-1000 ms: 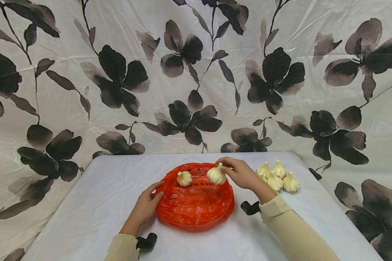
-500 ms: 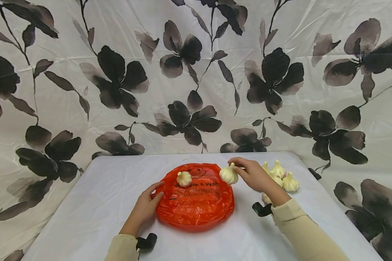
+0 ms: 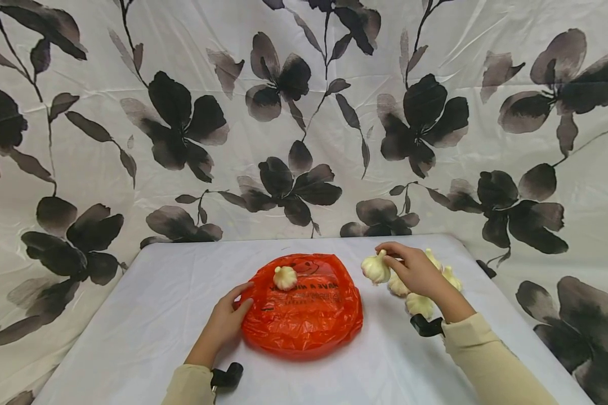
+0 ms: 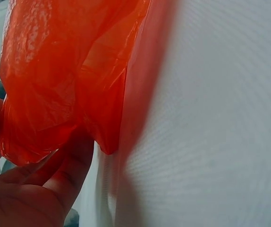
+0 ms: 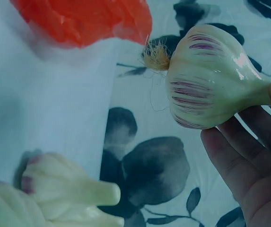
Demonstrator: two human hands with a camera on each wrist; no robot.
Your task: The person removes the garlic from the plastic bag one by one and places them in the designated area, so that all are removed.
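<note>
In the head view, my left hand [image 3: 230,316] grips the left edge of a rounded, red plastic-covered shape [image 3: 304,320] with dark print. The left wrist view shows the red plastic [image 4: 50,80] between thumb and fingers. One garlic bulb [image 3: 285,278] sits on top of it, toward the back left. My right hand [image 3: 416,271] pinches another garlic bulb [image 3: 375,268] by its stem, right of the red plastic. The right wrist view shows this bulb [image 5: 211,80] with purple streaks and hanging roots. Several garlic bulbs [image 3: 419,304] lie beneath and behind that hand, partly hidden.
A white-covered table [image 3: 147,315] bears everything. Behind it hangs a pale cloth [image 3: 354,185] printed with dark flowers. Each wrist carries a black camera mount, such as the right mount [image 3: 425,325].
My right hand has carried its garlic bulb rightward, from over the red plastic to beside the other bulbs. My left hand and the bulb on the red plastic have stayed in place.
</note>
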